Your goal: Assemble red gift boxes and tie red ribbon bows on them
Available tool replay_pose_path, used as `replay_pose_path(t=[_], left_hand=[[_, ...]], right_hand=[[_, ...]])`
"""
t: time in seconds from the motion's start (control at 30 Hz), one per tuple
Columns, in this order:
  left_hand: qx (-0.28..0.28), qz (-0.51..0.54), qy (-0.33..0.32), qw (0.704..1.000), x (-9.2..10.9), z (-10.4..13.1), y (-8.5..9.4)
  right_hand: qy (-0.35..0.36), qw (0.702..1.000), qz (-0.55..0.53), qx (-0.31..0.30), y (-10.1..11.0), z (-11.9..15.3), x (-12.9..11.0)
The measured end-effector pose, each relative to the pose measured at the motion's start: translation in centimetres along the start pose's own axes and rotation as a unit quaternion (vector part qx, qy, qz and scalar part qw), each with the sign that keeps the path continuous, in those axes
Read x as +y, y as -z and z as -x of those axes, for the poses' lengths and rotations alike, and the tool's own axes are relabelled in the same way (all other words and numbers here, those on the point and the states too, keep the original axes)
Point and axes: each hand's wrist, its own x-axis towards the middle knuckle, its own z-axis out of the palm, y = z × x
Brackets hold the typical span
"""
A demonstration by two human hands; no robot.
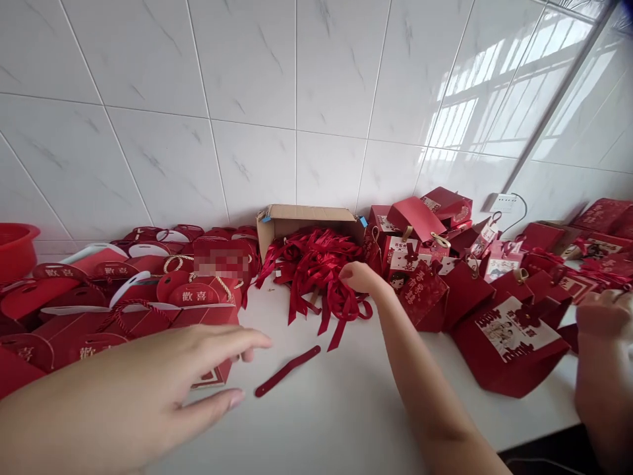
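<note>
My left hand [198, 376] hovers over the table's left side with thumb and fingers apart, holding nothing. Just beyond its fingertips, a dark red strap [287, 371] with a small hole near its end lies on the white table [336, 415]. My right hand [361, 278] reaches to the right side of a heap of red ribbons [316, 257]. Its fingers are bent together on a ribbon there, though the fingertips are partly lost among the loops. The heap spills out of an open cardboard box [311, 212] against the wall.
Red gift boxes with rope handles [163, 316] crowd the left side. More red boxes with printed labels [509, 343] are piled at right. Another person's hand [603, 316] is at the far right edge. A red basin [17, 251] stands far left, and a socket strip [503, 202] sits by the tiled wall.
</note>
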Motion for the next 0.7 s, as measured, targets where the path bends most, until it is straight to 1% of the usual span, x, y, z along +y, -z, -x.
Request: replay_pose_path(t=[0.07,0.1,0.17,0.23,0.3,0.37,0.5,0.57,0.63,0.67,0.7], left_hand=[[-0.093,-0.027,-0.046,0.994,-0.5,0.5,0.2],[-0.098,-0.038,-0.06,0.993,-0.7,0.6,0.4],[-0.082,-0.055,-0.076,0.992,-0.9,0.5,0.8],[-0.086,-0.066,-0.08,0.991,-0.6,0.3,1.0],[-0.109,-0.073,-0.082,0.988,-0.1,-0.1,1.0],[-0.124,-0.074,-0.087,0.986,0.4,-0.5,1.0],[-0.127,-0.069,-0.103,0.984,0.7,-0.9,1.2],[-0.127,-0.08,-0.101,0.983,0.6,-0.7,1.4],[-0.134,-0.087,-0.1,0.982,0.7,-0.1,1.5],[-0.137,-0.081,-0.1,0.982,0.9,0.2,1.3],[-0.115,-0.065,-0.087,0.987,1.1,0.5,1.0]], right_hand=[[0.019,0.997,-0.008,-0.069,-1.5,-1.5,0.4],[0.036,0.993,-0.016,-0.111,-2.1,-1.8,0.4],[0.079,0.979,-0.033,-0.185,-3.1,-1.9,0.1],[0.125,0.965,-0.046,-0.224,-4.0,-1.7,-0.5],[0.168,0.956,-0.052,-0.234,-5.1,-1.4,-1.6],[0.203,0.951,-0.053,-0.226,-6.7,-0.9,-3.1],[0.235,0.95,-0.038,-0.202,-10.3,0.5,-6.1],[0.226,0.951,-0.023,-0.209,-11.8,0.9,-6.9],[0.192,0.959,0.001,-0.21,-12.9,1.0,-7.1],[0.167,0.966,0.015,-0.198,-13.2,0.9,-7.0],[0.14,0.975,0.028,-0.173,-13.5,0.6,-6.9]])
